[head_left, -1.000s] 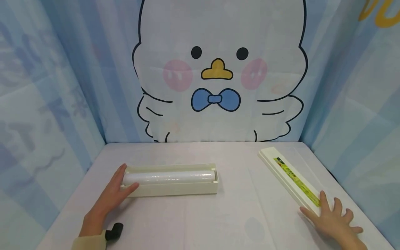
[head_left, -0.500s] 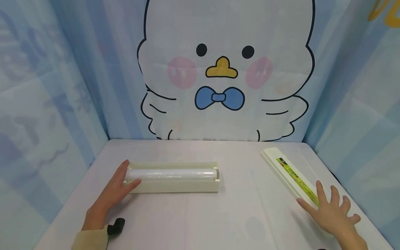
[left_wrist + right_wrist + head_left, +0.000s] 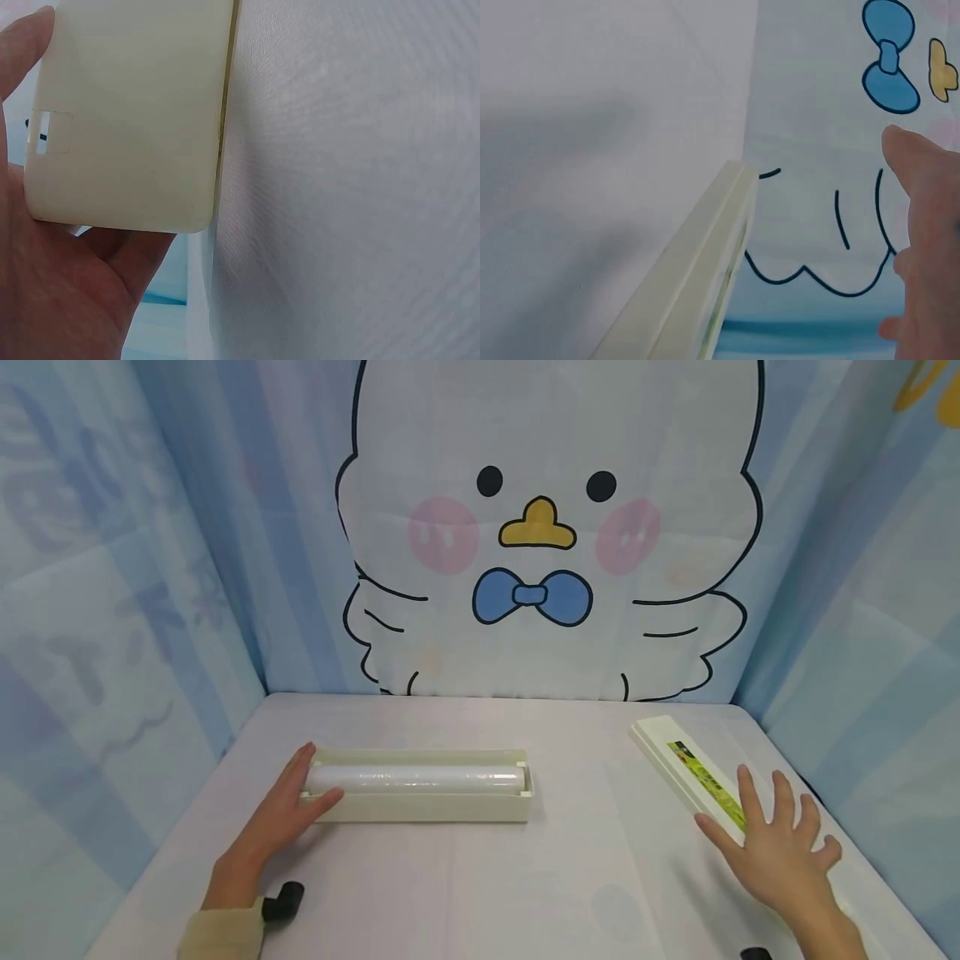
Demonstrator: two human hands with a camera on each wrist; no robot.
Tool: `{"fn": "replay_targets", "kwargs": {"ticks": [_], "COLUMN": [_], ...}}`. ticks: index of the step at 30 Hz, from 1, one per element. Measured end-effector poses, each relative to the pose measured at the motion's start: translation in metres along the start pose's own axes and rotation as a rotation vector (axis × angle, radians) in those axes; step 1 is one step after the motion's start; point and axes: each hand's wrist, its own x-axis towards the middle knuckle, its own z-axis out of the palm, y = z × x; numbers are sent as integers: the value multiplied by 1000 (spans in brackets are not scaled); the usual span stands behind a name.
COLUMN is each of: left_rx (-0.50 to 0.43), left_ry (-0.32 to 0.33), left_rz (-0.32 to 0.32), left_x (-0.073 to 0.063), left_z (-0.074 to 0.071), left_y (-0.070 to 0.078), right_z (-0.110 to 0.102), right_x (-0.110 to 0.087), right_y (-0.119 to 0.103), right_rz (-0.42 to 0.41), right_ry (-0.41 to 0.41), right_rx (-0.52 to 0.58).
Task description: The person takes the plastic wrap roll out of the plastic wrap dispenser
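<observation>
On the left of the table in the head view sits an uncovered cream plastic-wrap box (image 3: 427,810), with a shiny roll of plastic wrap (image 3: 416,778) lying inside. My left hand (image 3: 273,822) holds its left end, thumb on the near wall and fingers at the far side. The left wrist view shows the box's end wall (image 3: 135,135) between thumb and fingers. At the right a long cream lid (image 3: 660,731) with a yellow-green label lies slanted. My right hand (image 3: 783,860) hovers over the lid's near end, fingers spread, hiding part of it.
A white cloth covers the table (image 3: 525,885). Behind it hangs a curtain (image 3: 525,660) printed with a cartoon bird, and blue-white curtains close in both sides. A black wrist mount (image 3: 283,902) sits at the left cuff.
My right hand has lifted from the lid's near end and moved up and to the left, fingers spread. My left hand stays at the box's end. The head view has shifted slightly.
</observation>
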Motion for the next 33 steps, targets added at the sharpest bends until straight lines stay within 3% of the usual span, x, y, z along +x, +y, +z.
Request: {"fn": "replay_targets", "kwargs": {"ticks": [8, 23, 33], "left_rx": [12, 11, 23], "left_ry": [-11, -5, -2], "left_rz": [-37, -38, -37], "left_x": [-1, 3, 1], "left_z": [1, 1, 0], "left_y": [1, 0, 1], "right_z": [2, 13, 23], "right_x": [0, 3, 7], "right_y": [-20, -59, -91], "right_rz": [-101, -290, -377], "right_ry": [59, 150, 143], "right_rx": [37, 140, 233]}}
